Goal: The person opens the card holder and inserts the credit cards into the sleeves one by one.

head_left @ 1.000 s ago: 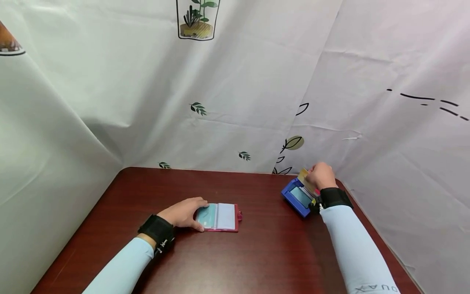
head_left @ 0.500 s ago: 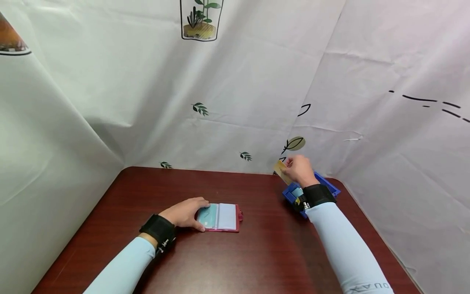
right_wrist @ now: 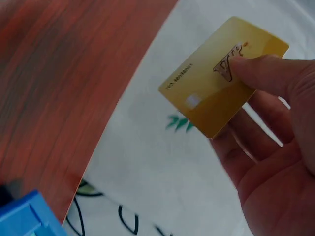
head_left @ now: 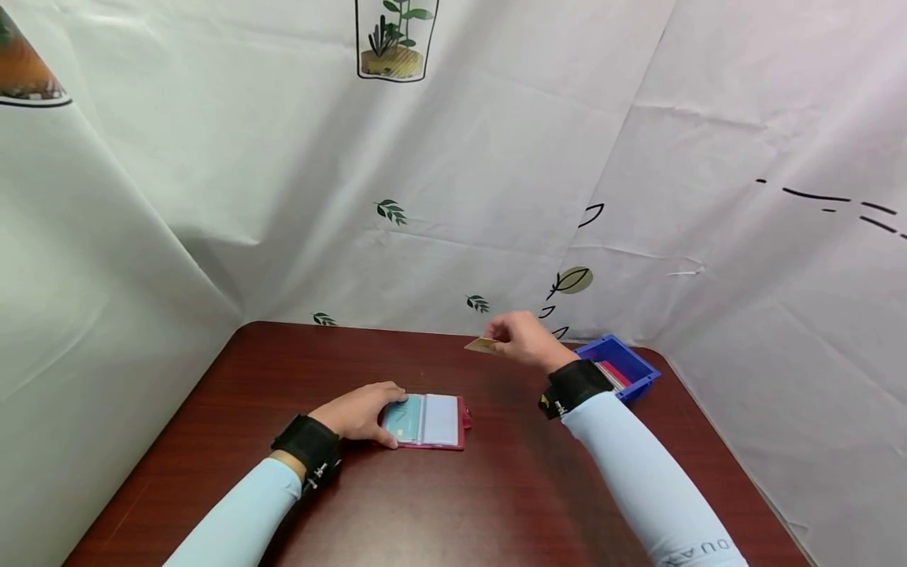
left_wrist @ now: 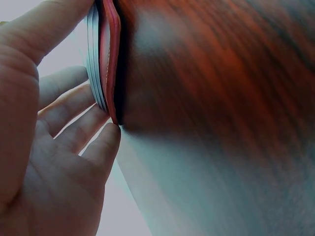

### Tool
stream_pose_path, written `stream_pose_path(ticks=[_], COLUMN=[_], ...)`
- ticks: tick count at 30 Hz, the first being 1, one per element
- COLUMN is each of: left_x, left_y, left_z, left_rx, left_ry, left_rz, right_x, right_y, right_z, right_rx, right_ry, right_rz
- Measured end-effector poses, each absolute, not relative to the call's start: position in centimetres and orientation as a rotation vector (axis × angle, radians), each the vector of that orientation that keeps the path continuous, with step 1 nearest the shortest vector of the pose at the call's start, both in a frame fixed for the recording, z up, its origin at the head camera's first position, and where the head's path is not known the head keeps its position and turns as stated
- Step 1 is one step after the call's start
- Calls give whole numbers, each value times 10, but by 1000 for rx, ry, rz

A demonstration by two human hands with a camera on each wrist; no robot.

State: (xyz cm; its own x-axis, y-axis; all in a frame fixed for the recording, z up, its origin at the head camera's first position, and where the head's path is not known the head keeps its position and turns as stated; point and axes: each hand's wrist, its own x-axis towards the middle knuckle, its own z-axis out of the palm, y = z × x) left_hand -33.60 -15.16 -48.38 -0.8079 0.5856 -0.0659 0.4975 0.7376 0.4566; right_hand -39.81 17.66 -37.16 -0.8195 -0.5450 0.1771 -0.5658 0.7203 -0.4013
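Brown tabletop (head_left: pixel 184 441): left edge apart from left hand (head_left: pixel 360 411), which grips left end of open red card holder (head_left: pixel 441 420), neither noticeably moved since earlier; thumb at near corner, fingers at far side. Stretch of wood between holder and blue box. Gold card (right_wrist: pixel 206 83), shifted left since earlier, raised near far edge, pinched by right hand (head_left: pixel 527 340). Blue box (head_left: pixel 643 383), more exposed now, near right edge.

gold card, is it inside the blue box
No, the right wrist view shows the gold card pinched in the right hand, apart from the blue box.
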Motion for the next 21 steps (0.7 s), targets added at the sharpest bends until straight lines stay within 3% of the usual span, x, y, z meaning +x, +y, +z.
stream_pose_path(ticks=[13, 21], left_x=[-336, -339], left_y=[-148, -150], left_z=[-484, -485], left_rx=[866, 891], left_ry=[2719, 2716], left_rz=[637, 641], right_x=[-389, -378], right_y=[116, 85], right_z=[-404, -421], right_rx=[1514, 1684], right_ry=[-2711, -2639], right_rz=[353, 131])
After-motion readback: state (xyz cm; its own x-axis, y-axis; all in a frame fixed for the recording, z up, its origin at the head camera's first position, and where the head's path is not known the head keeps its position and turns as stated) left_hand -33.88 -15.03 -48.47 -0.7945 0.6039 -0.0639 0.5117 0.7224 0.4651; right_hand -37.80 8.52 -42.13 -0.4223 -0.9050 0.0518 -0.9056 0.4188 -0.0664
